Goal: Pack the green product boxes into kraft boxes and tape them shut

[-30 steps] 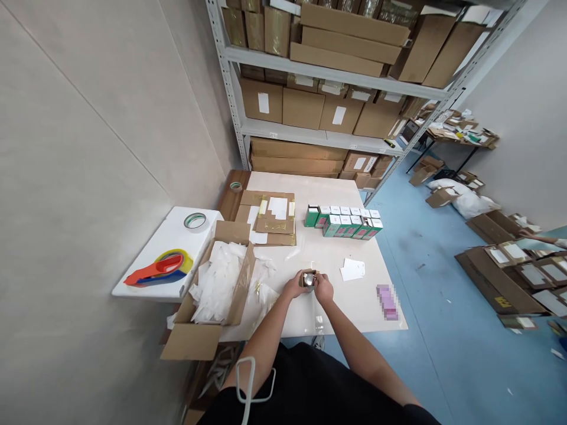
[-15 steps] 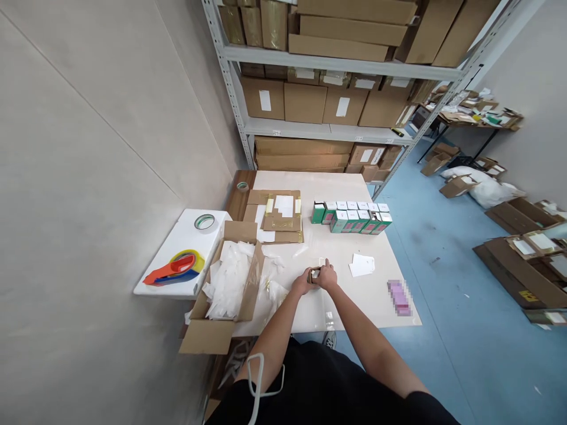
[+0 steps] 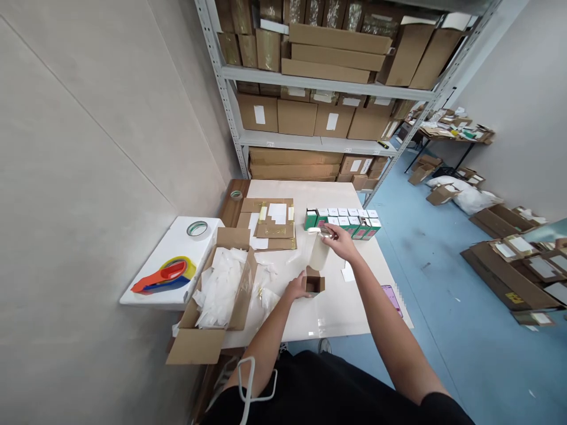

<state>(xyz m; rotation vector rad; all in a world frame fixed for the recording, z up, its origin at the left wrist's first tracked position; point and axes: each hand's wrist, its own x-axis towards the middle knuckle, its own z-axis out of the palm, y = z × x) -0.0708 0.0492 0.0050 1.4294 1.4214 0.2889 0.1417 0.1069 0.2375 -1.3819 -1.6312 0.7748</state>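
My left hand (image 3: 296,290) is closed round a small open brown box (image 3: 315,284) that stands on the white table (image 3: 336,307). My right hand (image 3: 340,241) is raised above it, pinching the top of a clear plastic bag (image 3: 318,251) that hangs down toward the box's open top. What is inside the bag I cannot make out. A white card (image 3: 347,273) lies on the table just right of the box, partly behind my right forearm.
Two rows of green-and-white small boxes (image 3: 343,221) stand at the back of the table. Flattened cardboard pieces (image 3: 268,223) lie left of them. An open carton of clear bags (image 3: 225,282) sits at the left edge. Tape rolls (image 3: 197,229) rest on a side shelf. Shelving with cartons (image 3: 310,118) stands behind.
Both hands were together on the small box. My right hand has since lifted up and away, drawing a clear plastic bag out above the box, while my left hand stays on the box.
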